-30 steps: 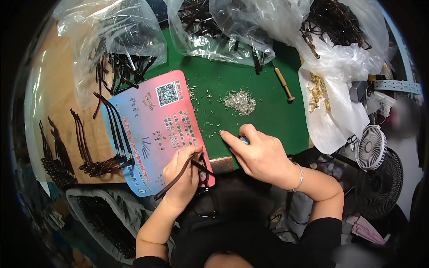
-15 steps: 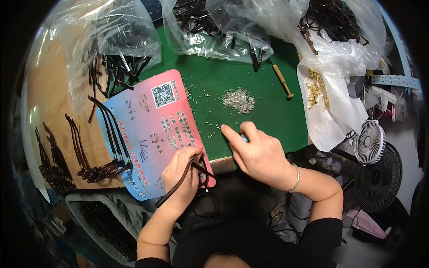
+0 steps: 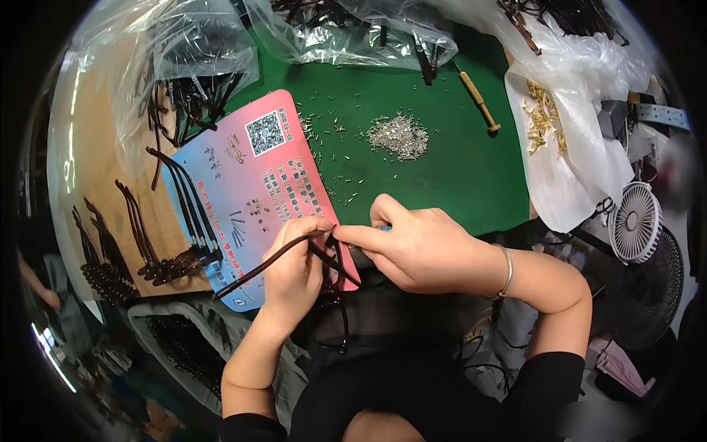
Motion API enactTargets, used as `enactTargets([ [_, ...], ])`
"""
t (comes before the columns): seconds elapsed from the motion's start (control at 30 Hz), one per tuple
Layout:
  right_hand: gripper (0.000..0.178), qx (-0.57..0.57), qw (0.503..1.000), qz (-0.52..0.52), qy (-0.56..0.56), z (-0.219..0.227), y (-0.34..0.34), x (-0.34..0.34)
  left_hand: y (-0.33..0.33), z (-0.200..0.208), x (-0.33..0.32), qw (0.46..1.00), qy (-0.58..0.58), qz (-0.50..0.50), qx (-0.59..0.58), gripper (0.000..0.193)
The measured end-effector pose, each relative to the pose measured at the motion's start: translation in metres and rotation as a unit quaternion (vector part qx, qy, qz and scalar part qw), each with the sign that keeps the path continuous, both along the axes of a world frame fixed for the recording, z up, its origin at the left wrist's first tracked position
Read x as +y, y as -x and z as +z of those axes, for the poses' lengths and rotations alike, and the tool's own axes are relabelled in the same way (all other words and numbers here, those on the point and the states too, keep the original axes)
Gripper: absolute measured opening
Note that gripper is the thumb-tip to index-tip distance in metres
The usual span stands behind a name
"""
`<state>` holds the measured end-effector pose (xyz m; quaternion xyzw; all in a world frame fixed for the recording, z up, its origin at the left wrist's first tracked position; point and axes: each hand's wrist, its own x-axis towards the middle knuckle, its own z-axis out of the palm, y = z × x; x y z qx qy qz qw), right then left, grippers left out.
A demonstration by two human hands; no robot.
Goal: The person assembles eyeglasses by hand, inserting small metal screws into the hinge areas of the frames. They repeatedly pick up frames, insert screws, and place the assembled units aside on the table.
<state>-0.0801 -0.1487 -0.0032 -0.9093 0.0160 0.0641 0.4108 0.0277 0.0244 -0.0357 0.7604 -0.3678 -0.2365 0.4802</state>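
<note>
My left hand (image 3: 291, 272) is closed round dark brown eyeglasses at the mat's near edge. One temple (image 3: 254, 273) sticks out to the left past the wrist, and a rim (image 3: 345, 324) hangs below the fingers. My right hand (image 3: 431, 250) reaches in from the right, its index fingertip meeting the left fingertips at the frame's upper end. Whatever lies between those fingertips is too small to make out. Inside the curled right fingers a bit of a blue thing (image 3: 384, 228) shows; the rest is hidden. Beneath the left hand lies a pink and blue printed card (image 3: 305, 173).
A pile of tiny silver screws (image 3: 398, 138) sits on the green mat (image 3: 464, 173), with loose ones scattered leftward. A brass-coloured screwdriver (image 3: 480, 103) lies to the right. Brass-coloured pieces (image 3: 541, 125) rest on white plastic. Dark temples (image 3: 193, 202) lie left; a fan (image 3: 635, 221) stands right.
My right hand has moved left and toward me, from beside the loose screws to the eyeglasses in my left hand. The temple's free end has swung outward to the left. The whole view has shifted slightly.
</note>
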Motion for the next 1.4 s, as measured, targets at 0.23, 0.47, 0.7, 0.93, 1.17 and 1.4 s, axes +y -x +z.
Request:
enactTargets([
  [0.23, 0.027, -0.013, 1.0, 0.011, -0.018, -0.006, -0.001, -0.003, 0.002, -0.001, -0.003, 1.0, -0.001, 0.002, -0.029, 0.032],
  [0.47, 0.028, 0.002, 0.999, 0.04, -0.032, -0.005, -0.006, -0.008, 0.001, -0.001, -0.002, 0.999, 0.004, 0.003, -0.035, 0.031],
  [0.7, 0.028, -0.044, 0.993, 0.094, 0.059, -0.004, -0.015, -0.012, 0.001, 0.0, -0.004, 0.998, -0.015, 0.02, -0.055, 0.021],
  [0.93, 0.028, -0.041, 0.991, 0.106, 0.077, -0.008, -0.018, -0.012, 0.002, 0.0, -0.006, 0.998, -0.039, 0.035, -0.043, 0.017],
  [1.17, 0.028, -0.064, 0.992, 0.08, 0.08, -0.006, -0.013, -0.01, 0.005, -0.001, -0.005, 0.996, 0.009, 0.035, -0.085, 0.018],
  [1.4, 0.049, 0.012, 0.983, 0.015, 0.182, 0.008, -0.026, -0.016, -0.022, 0.004, -0.03, 0.982, 0.069, 0.171, -0.05, 0.017],
])
